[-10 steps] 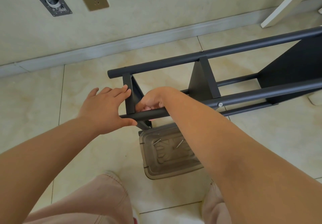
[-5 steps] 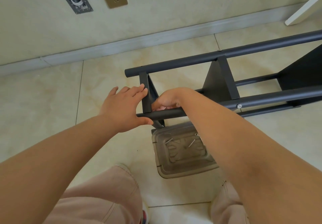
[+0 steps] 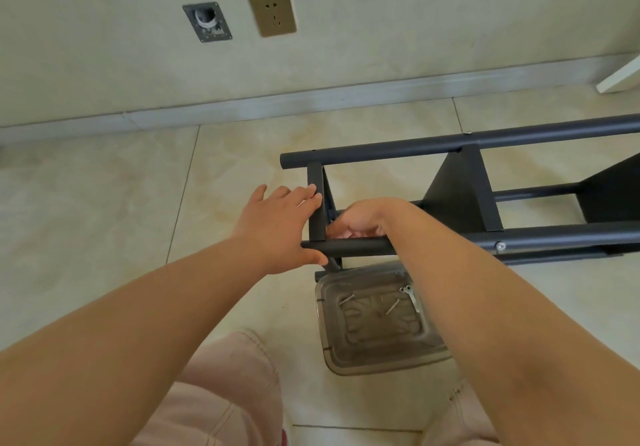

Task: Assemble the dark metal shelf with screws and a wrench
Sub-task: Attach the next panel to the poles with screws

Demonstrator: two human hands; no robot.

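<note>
Head view: shelf [image 3: 460, 196] end between left hand [image 3: 277, 229], right hand [image 3: 360, 220].

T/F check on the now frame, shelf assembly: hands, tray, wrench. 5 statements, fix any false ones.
1. The shelf lies on its side on the floor. True.
2. The left hand holds the wrench. False: it rests flat against the end of the frame, thumb under the near tube; the wrench lies in the tray.
3. Two loose screws lie in the tray. True.
4. The right hand reaches inside the frame near the end bracket. True.
5. The tray sits on top of the shelf. False: it sits on the floor, beside the near tube.
</note>
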